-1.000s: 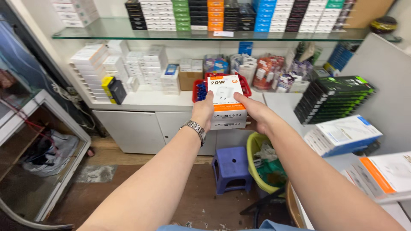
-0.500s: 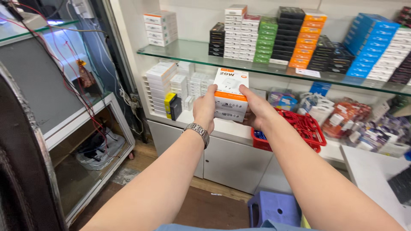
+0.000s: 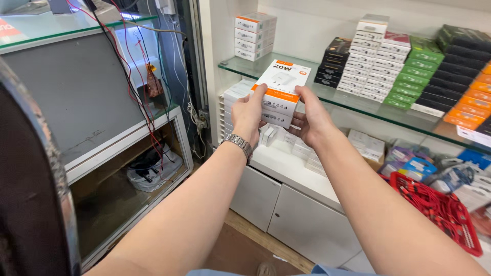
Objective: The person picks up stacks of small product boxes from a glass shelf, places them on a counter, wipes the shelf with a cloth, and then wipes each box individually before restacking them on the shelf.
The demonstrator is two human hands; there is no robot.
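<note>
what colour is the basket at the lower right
Red. The basket shows best in the head view, on the white counter below the glass shelf.

- The left hand [image 3: 249, 113] and right hand [image 3: 313, 120] clamp a stack of white-and-orange cardboard boxes [image 3: 281, 92] from either side, level with the front edge of the clear glass shelf [image 3: 353, 105].
- Open stretch of glass lies directly behind the held stack, between the short pile of white boxes with orange ends [image 3: 254, 36] at the shelf's left and the column of flat black boxes [image 3: 335, 61] to the right.
- Right of that column, rows of white, green, black and orange boxes stand side by side, leaving no gap.
- Below the glass, stacked small white boxes [image 3: 234, 99] crowd the white counter [image 3: 286, 168]; its front edge is bare.
- A red plastic basket [image 3: 434, 204] blocks the counter's right part.
- Red and black hanging wires [image 3: 135, 76] obstruct the left side.
</note>
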